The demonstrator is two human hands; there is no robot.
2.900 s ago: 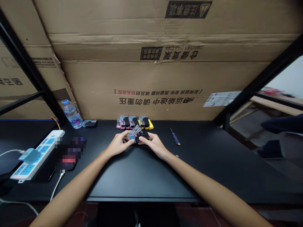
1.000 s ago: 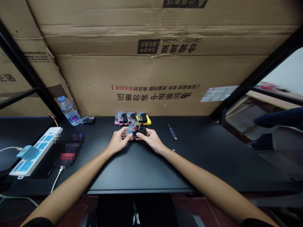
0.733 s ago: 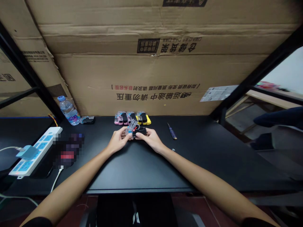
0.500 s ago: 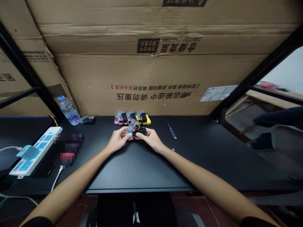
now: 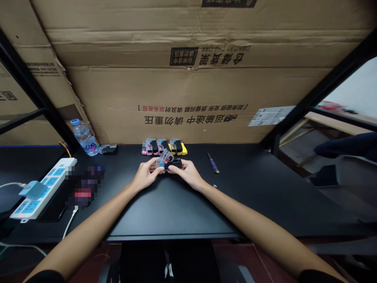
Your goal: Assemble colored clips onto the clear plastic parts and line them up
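Observation:
Over the middle of the black desk, I hold a small clear-and-black plastic device [image 5: 167,160] with red and blue parts inside. A clear piece of it stands tilted up on its left side. My left hand [image 5: 146,173] grips the clear end, thumb in front. At the black end, my right hand [image 5: 188,173] pinches it between thumb and fingers. Fingers partly hide its underside. Just behind stand similar devices in a row: pink-and-black ones [image 5: 150,147] and a yellow-and-black one [image 5: 178,147]. A screwdriver [image 5: 213,163] with a dark purple handle lies right of my right hand.
Cardboard [image 5: 188,90] walls off the desk's back. At left are a water bottle [image 5: 85,137], another black-and-clear device [image 5: 108,149], a power strip [image 5: 44,188] with a plugged-in charger [image 5: 33,190], and a pixelated item by a white cable [image 5: 70,224]. A tiny pale piece [image 5: 215,186] lies near my right wrist.
Both hands keep the same grip on the device, which stays in nearly the same place. The whole view has shifted very slightly; nothing else has visibly moved.

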